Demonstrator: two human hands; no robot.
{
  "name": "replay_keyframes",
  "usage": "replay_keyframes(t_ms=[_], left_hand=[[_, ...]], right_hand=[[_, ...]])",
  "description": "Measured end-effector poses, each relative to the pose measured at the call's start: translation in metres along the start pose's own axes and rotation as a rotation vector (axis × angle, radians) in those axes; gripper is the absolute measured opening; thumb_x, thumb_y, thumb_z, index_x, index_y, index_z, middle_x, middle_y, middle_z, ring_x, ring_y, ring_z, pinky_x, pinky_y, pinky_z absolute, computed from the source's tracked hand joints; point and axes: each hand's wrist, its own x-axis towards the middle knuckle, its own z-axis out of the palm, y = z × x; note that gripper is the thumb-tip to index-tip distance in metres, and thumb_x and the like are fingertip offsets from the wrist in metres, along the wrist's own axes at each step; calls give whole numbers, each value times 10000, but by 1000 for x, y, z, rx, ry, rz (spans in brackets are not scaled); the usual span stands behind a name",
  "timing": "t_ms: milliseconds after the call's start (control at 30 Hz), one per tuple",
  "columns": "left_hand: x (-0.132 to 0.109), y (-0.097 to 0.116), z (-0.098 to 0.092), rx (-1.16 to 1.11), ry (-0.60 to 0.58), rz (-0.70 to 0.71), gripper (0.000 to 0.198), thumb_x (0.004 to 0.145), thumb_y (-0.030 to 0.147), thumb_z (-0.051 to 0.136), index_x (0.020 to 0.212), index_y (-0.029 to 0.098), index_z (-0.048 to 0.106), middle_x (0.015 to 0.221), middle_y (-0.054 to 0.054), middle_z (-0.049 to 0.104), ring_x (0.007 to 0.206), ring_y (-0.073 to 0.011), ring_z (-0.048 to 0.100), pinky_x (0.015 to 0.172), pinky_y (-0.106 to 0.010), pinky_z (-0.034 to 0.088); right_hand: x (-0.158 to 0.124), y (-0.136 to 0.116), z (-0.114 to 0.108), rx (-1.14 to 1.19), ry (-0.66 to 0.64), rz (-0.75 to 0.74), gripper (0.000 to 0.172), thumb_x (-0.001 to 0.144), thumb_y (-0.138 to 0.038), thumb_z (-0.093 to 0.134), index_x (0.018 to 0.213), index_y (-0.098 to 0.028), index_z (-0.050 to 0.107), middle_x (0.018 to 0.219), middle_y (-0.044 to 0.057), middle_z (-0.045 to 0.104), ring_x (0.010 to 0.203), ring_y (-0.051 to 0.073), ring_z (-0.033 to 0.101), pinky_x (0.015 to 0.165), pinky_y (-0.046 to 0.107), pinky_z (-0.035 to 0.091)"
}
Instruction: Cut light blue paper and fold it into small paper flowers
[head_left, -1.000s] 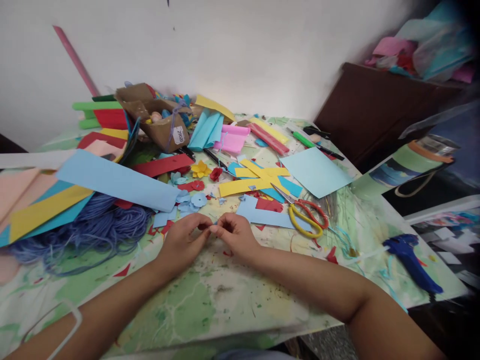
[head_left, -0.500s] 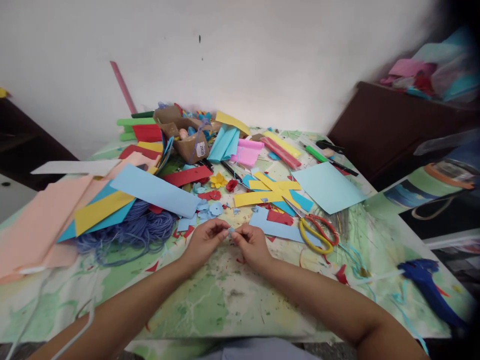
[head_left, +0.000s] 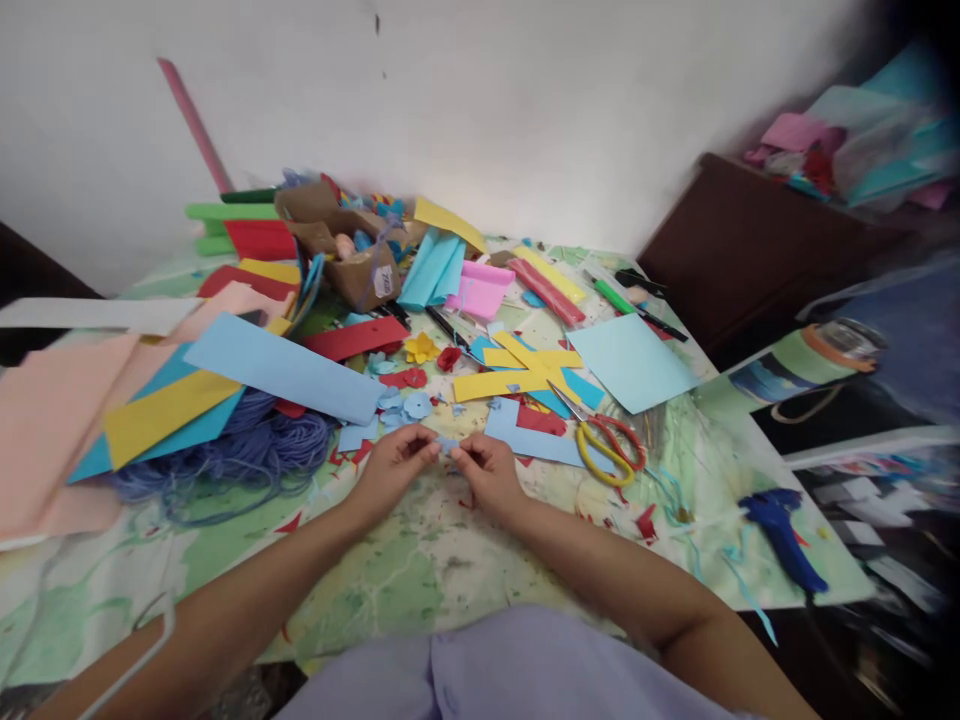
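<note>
Small pale blue paper piece (head_left: 448, 444), held above the worktop (head_left: 409, 590) and pinched between the narrowly closed fingers (head_left: 427, 449) of the left hand (head_left: 391, 472) and right hand (head_left: 489, 476), neither hand clearly nearer; long axis too small to determine. Both forearms angled inward, wrists low. Yellow-and-red-handled scissors (head_left: 607, 450) lay right of the right hand.

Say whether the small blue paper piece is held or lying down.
Held: the blue paper piece is pinched between the left hand and the right hand.
</note>
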Motion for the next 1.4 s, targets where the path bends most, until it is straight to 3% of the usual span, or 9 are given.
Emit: replay_keyframes(t_ms=[100,267,633,800,1133,1400], left_hand=[[1,0,2,-87,-10,-33,205,793,386,610,817,186,580,685,15,599,663,-144,573,652,-260,449],[1,3,0,-12,-37,-8,165,800,352,611,803,190,580,646,25,584,619,-135,563,612,-252,440],[1,3,3,-105,-8,-121,299,731,403,688,914,185,597,711,2,627,635,-146,600,625,-273,482],[1,1,3,-118,-8,-131,289,724,381,701,916,181,619,761,-3,606,690,-137,576,629,-246,477],[3,0,2,-321,-28,-202,284,755,379,671,953,183,614,777,-5,636,665,-131,601,655,-257,470],[3,-3,1,-441,-68,-206,284,725,283,714,987,195,645,875,-12,642,772,-127,606,728,-255,486]], right_hand=[[1,0,-2,-30,-54,-15,233,749,-354,584,597,-178,564,561,-17,492,582,117,455,570,227,370],[1,-1,-5,-12,-138,-78,263,821,-359,531,660,-165,608,590,-6,541,577,113,480,586,230,384],[-2,0,1,-120,-10,-18,191,752,-250,594,582,-164,597,546,-15,547,524,94,469,523,210,356],[-2,1,2,-185,-1,-93,243,765,-270,637,554,-165,580,552,-15,549,561,91,477,587,219,375],[-1,-1,0,-125,-32,-103,265,787,-354,655,591,-175,643,565,-6,582,562,101,481,585,228,377],[1,0,-5,88,-5,50,424,769,-517,602,531,-170,550,505,-26,483,519,94,435,537,221,362]])
